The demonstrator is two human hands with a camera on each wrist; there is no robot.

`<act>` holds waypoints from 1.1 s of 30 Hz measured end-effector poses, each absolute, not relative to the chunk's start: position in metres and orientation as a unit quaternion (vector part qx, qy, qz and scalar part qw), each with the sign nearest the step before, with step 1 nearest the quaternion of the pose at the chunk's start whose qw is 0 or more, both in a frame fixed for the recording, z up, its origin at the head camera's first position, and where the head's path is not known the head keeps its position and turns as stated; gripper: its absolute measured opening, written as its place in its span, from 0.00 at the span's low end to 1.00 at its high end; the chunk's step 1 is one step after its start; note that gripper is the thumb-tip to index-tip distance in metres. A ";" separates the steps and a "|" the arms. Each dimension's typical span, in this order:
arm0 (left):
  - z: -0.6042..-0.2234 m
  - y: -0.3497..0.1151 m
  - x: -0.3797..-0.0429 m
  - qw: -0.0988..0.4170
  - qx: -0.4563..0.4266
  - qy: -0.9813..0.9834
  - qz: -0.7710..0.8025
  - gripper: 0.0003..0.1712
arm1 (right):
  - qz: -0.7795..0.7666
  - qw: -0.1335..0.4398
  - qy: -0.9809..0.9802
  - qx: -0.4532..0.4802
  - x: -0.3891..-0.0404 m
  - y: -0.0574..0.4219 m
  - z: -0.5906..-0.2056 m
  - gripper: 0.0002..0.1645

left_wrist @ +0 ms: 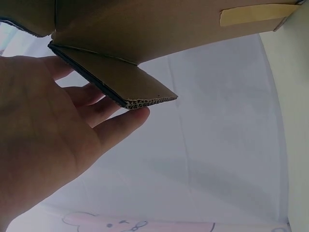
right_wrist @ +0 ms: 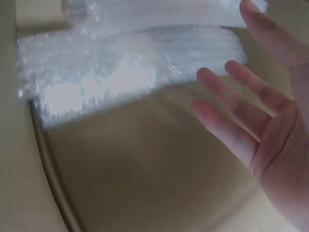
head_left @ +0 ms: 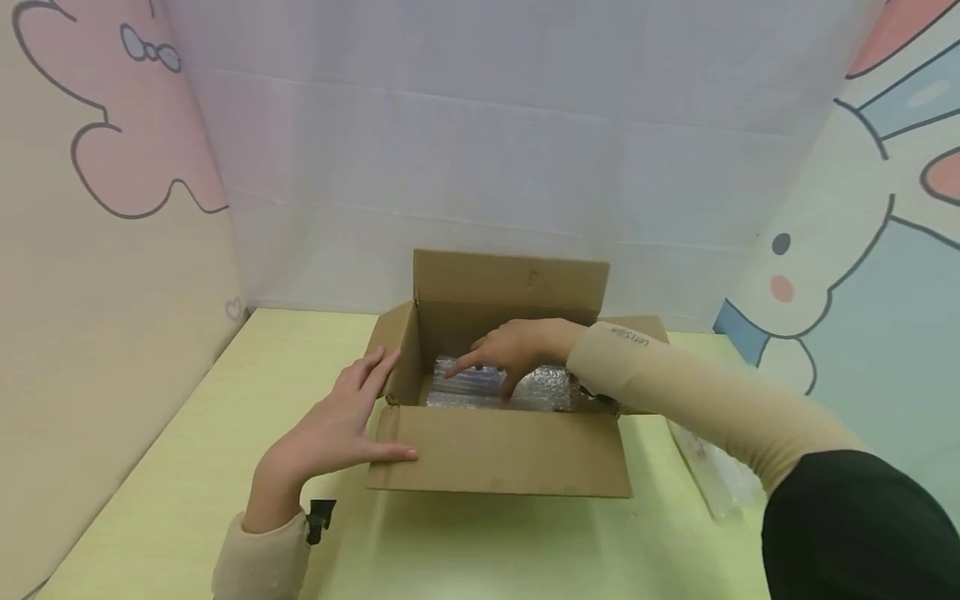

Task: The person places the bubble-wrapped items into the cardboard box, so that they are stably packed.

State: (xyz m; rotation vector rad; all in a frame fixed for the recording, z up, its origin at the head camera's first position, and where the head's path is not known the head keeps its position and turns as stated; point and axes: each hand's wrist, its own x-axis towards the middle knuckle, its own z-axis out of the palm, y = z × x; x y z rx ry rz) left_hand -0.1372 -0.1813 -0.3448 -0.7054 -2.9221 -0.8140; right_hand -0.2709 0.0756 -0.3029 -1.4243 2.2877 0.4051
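Observation:
An open cardboard box (head_left: 498, 450) rests on the table with its flaps folded outward. My left hand (head_left: 337, 429) steadies its left side: the long fingers lie against the underside of the left flap (left_wrist: 120, 77), and the thumb extends onto the front flap. My right hand (head_left: 517, 346) reaches inside the box, fingers spread and holding nothing. Bubble-wrapped packages (right_wrist: 135, 67) lie in the box, side by side; their contents are blurred by the wrap. In the right wrist view the fingertips hover close beside the wrapped packages, over bare cardboard.
A pale yellow-green table (head_left: 187, 467) bears the box. On the right, partly behind my right arm, lies a clear plastic-wrapped item (head_left: 716, 475). A white cloth (head_left: 480, 167) hangs behind the table, and walls with cartoon drawings stand on both sides.

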 end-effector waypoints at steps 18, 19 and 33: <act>-0.345 -0.178 -0.138 0.009 -0.228 -0.936 -0.268 0.68 | -0.024 0.050 0.886 -0.461 -0.229 0.165 -0.218 0.50; -0.345 -0.178 -0.138 0.009 -0.226 -0.936 -0.269 0.68 | -0.042 0.050 0.888 -0.456 -0.227 0.173 -0.214 0.50; -0.348 -0.183 -0.139 0.013 -0.226 -0.939 -0.261 0.68 | -0.126 -0.071 0.956 -0.254 -0.190 0.283 -0.207 0.47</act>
